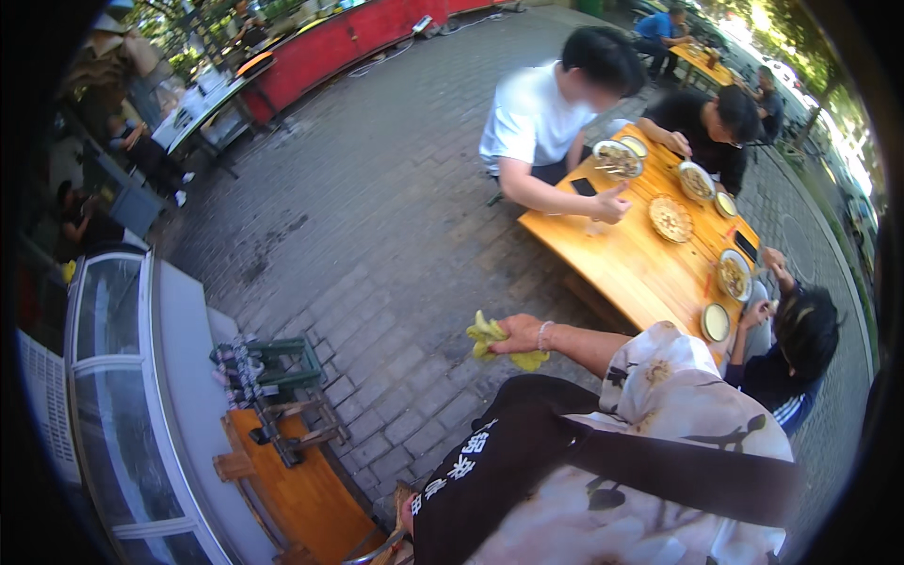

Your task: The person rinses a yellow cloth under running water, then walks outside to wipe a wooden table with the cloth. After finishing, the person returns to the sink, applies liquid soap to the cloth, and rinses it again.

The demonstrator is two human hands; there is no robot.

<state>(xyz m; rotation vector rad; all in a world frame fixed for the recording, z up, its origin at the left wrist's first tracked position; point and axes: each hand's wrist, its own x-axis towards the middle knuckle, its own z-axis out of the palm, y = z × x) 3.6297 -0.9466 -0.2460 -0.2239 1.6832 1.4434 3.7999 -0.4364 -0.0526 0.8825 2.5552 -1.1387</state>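
My right hand (pixel 521 333), with a beaded bracelet at the wrist, grips a crumpled yellow-green cloth (pixel 489 337) above the brick paving. The arm reaches out from a floral sleeve (pixel 657 360). My left hand (pixel 407 512) shows only in part at the edge of my dark apron (pixel 487 452), which bears white writing. It is beside a brown wooden piece (pixel 403 492) and a curved metal bar (pixel 374 552); its grip is hidden. Left of it is an orange-brown wooden table (pixel 304 487) with a dark-handled object (pixel 286 448) on it.
Three people sit around a wooden table (pixel 600 247) with bowls (pixel 696 181), a plate (pixel 670 219) and phones. A glass-fronted cabinet (pixel 120 417) stands at left, near a green stool (pixel 304 353). Red panels (pixel 346 35) line the back; more people sit farther off.
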